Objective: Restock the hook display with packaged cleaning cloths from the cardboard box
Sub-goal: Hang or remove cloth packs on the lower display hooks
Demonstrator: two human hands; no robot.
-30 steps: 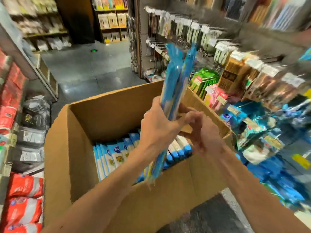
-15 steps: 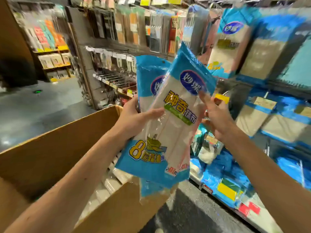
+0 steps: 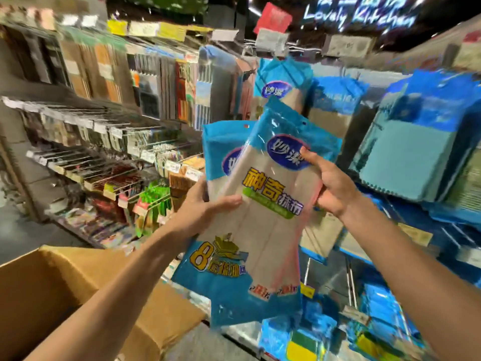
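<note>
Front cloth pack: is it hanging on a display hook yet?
No, the left hand and right hand hold the front cloth pack, its hang hole empty.

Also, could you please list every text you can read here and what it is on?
"Lovely Kitchen": lit sign overhead.
"神奇抹布": middle of the front packet.
"8": its lower left; the characters beside it are blurred.
"妙洁": its oval logo, partly under the right hand.
Shelf price tags: too blurred to read.
</note>
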